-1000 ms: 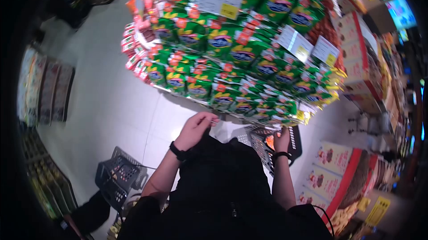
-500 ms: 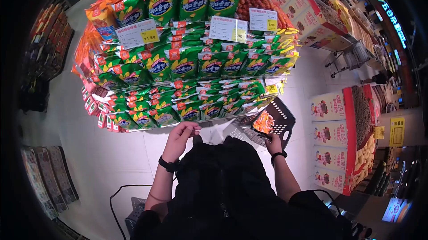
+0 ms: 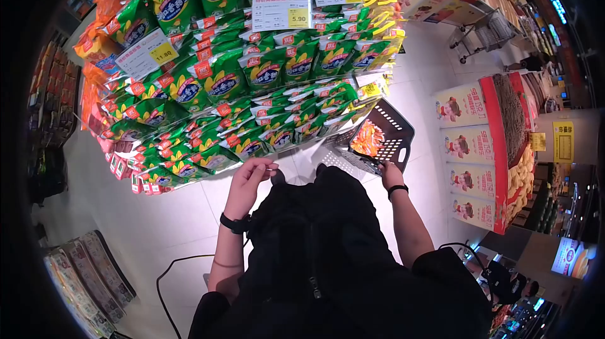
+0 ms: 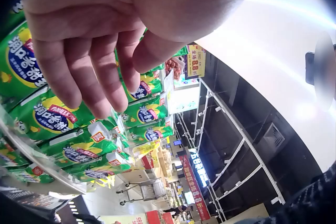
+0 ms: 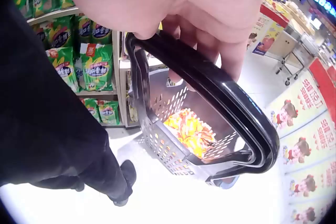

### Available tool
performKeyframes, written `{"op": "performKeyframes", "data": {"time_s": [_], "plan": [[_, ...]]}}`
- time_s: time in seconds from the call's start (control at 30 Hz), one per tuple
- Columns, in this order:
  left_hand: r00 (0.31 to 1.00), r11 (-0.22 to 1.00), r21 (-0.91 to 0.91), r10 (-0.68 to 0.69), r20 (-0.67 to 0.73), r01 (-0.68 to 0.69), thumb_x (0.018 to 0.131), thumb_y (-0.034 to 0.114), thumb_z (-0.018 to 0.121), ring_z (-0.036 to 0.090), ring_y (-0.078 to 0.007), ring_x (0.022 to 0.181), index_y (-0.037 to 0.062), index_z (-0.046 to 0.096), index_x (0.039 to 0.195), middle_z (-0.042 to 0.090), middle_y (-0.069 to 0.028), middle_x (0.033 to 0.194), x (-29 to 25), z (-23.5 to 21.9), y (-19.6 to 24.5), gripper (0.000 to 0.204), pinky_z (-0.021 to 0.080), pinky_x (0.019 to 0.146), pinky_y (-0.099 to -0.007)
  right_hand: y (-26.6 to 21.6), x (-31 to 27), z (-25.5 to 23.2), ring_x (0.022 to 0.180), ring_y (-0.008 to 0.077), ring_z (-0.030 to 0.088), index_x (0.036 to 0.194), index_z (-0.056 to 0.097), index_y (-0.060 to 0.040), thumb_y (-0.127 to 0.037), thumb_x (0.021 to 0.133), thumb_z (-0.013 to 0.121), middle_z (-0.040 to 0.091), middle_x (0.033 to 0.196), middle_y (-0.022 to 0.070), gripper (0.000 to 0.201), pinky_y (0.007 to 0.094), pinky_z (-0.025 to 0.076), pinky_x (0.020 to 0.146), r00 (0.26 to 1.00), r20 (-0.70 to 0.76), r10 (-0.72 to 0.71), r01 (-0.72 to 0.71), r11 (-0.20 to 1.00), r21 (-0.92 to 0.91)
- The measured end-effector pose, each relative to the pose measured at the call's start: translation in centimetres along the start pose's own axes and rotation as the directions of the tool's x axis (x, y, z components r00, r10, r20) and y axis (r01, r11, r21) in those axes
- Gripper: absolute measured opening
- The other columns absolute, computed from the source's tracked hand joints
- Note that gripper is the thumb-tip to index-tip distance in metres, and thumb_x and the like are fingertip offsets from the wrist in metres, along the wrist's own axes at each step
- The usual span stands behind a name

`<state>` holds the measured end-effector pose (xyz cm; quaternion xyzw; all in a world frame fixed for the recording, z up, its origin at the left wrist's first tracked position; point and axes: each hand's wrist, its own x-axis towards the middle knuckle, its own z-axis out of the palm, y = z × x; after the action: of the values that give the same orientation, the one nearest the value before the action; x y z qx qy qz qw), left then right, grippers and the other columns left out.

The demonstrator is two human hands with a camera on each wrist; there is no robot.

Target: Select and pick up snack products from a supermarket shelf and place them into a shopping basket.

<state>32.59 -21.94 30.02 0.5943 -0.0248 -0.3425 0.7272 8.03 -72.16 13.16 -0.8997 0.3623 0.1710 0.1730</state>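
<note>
While our right hand [image 3: 392, 176] grips the black handle [image 5: 223, 95] of a grey basket [image 5: 167, 148], our left hand [image 3: 251, 180] is partly uncurled, its fingers loosely bent and empty, near the rows of green snack bags [image 3: 265, 68]. We have the basket on our right, beside the right end of those rows, with orange pieces [image 3: 367, 139] heaped inside. Farther right we see printed boxes [image 3: 466, 150] and, at the far right, a metal trolley [image 3: 496, 33].
</note>
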Motion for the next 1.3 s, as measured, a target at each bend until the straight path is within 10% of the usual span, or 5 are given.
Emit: {"op": "performKeyframes", "data": {"time_s": [0.4, 0.93, 1.3], "plan": [[0.996, 0.999, 0.046, -0.024, -0.087, 0.029, 0.119, 0.02, 0.055, 0.076, -0.0193, 0.111, 0.0016, 0.072, 0.13, 0.079, -0.0108, 0.123, 3.2, 7.7, 0.5, 0.027, 0.057, 0.104, -0.0353, -2.7, 3.0, -3.9, 0.1, 0.0477, 0.076, 0.115, 0.068, -0.006, -0.05, 0.114, 0.054, 0.079, 0.101, 0.0261, 0.046, 0.0609, 0.058, 0.087, 0.996, 0.09, -0.027, 0.037, 0.993, -0.11], [0.988, 0.974, 0.182, -0.117, -0.102, 0.134, 0.119, 0.015, 0.054, 0.074, -0.02, 0.116, -0.0014, 0.069, 0.134, 0.077, -0.0122, 0.129, 10.9, 31.0, -0.5, 0.027, 0.057, 0.108, -0.0367, 9.7, 12.6, -9.7, 0.1, 0.0513, 0.072, 0.122, 0.062, -0.0012, -0.044, 0.114, 0.061, 0.075, 0.101, 0.0301, 0.044, 0.0567, 0.056, 0.088, 0.893, 0.193, -0.406, 0.277, 0.835, 0.476], [0.993, 0.979, 0.172, -0.096, -0.069, 0.106, 0.119, 0.017, 0.055, 0.074, -0.0186, 0.114, -0.0004, 0.069, 0.136, 0.078, -0.0125, 0.129, 12.3, 36.4, -3.2, 0.028, 0.057, 0.106, -0.0335, 15.4, 15.1, -11.7, 0.083, 0.0377, 0.071, 0.115, 0.066, -0.0023, -0.045, 0.11, 0.07, 0.071, 0.088, 0.0205, 0.043, 0.0461, 0.055, 0.078, 0.871, 0.225, -0.437, 0.272, 0.81, 0.52]]}}
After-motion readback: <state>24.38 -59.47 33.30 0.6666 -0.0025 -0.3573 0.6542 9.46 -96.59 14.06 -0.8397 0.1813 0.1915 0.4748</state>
